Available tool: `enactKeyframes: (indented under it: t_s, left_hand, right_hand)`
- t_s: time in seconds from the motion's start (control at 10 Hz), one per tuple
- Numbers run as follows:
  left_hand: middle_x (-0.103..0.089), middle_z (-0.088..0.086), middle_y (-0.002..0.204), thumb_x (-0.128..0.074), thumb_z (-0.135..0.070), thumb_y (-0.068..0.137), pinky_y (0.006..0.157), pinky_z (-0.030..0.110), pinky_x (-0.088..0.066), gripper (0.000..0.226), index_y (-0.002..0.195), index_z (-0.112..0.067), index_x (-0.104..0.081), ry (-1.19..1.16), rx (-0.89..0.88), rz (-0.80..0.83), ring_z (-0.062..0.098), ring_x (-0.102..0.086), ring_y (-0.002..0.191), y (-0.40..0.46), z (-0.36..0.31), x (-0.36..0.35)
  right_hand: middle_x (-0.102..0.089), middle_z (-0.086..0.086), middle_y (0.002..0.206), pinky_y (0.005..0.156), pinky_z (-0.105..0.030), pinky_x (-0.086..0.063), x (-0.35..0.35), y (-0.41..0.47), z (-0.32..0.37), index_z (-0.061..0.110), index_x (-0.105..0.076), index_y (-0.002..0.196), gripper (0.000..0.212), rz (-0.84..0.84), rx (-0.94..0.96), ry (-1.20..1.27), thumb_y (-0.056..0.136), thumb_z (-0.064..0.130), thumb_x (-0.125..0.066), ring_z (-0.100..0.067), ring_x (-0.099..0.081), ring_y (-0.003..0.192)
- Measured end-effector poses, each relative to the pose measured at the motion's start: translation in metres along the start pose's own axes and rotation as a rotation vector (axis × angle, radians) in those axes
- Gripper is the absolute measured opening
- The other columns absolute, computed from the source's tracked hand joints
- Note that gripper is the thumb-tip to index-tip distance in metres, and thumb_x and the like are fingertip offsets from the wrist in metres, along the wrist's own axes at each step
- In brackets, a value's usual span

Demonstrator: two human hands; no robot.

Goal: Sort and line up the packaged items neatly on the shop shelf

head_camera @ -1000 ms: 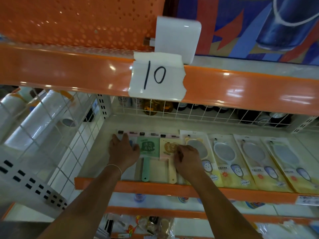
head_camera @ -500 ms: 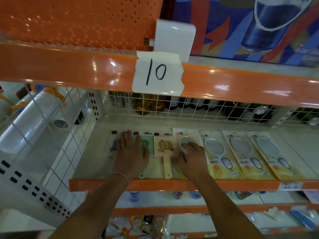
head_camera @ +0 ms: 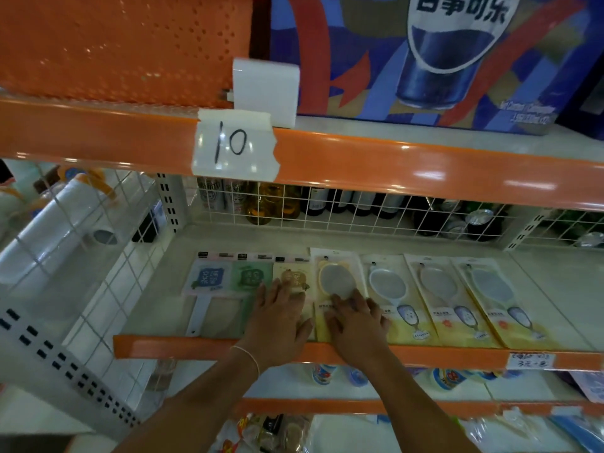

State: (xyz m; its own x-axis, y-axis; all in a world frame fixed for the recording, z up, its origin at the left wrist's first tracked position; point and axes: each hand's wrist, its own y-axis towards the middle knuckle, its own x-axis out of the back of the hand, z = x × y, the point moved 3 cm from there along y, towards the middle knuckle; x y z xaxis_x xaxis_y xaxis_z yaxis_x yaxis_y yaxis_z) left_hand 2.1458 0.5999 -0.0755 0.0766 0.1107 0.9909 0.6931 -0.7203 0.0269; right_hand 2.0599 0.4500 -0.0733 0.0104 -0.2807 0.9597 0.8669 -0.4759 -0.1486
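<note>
On the shelf (head_camera: 555, 308), 7 flat packets lie in 1 row. The left hand (head_camera: 279, 325), fingers spread, presses the beige packet (head_camera: 291, 276); the right hand (head_camera: 354, 325), flat, covers the yellow mirror packet (head_camera: 336, 279). Bare shelf lies at 3 o'clock, the orange front lip (head_camera: 183, 346) at 6.

A row of flat packaged items (head_camera: 434, 299) is being carried, side by side, by the pale shelf (head_camera: 555, 289) behind its orange front lip (head_camera: 457, 356).
</note>
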Motion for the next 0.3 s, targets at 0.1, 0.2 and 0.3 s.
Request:
enactKeyframes:
  t_s: [0.1, 0.2, 0.3]
  left_hand:
    - [-0.018, 0.010, 0.158, -0.028, -0.053, 0.096, 0.119, 0.053, -0.003, 0.056, 0.141, -0.021, -0.036, 0.002, 0.068, -0.006, 0.033, -0.008, 0.147, 0.001, -0.009, 0.005]
    - [-0.024, 0.010, 0.155, -0.029, -0.049, 0.095, 0.118, 0.052, -0.011, 0.054, 0.140, -0.020, -0.037, 0.015, 0.137, -0.027, 0.033, -0.019, 0.144, 0.000, -0.018, 0.012]
    - [-0.035, 0.010, 0.149, -0.023, -0.051, 0.091, 0.115, 0.051, -0.021, 0.060, 0.139, -0.019, -0.040, 0.054, 0.178, -0.061, 0.033, -0.031, 0.137, 0.005, -0.030, 0.016]
  right_hand:
    - [-0.008, -0.002, 0.161, 0.113, -0.056, -0.017, 0.006, 0.001, -0.005, 0.042, -0.025, 0.147, 0.054, 0.029, 0.055, 0.007, 0.095, 0.057, -0.029, -0.038, -0.011, 0.143]
    - [-0.016, -0.005, 0.158, 0.112, -0.053, -0.023, 0.010, 0.001, -0.017, 0.037, -0.031, 0.145, 0.058, 0.035, 0.112, 0.052, 0.092, 0.062, -0.028, -0.036, -0.019, 0.140]
    - [-0.048, -0.003, 0.136, 0.102, -0.044, -0.039, 0.015, 0.005, -0.036, 0.040, -0.052, 0.125, 0.061, -0.010, 0.208, 0.084, 0.081, 0.066, -0.016, -0.032, -0.042, 0.127]
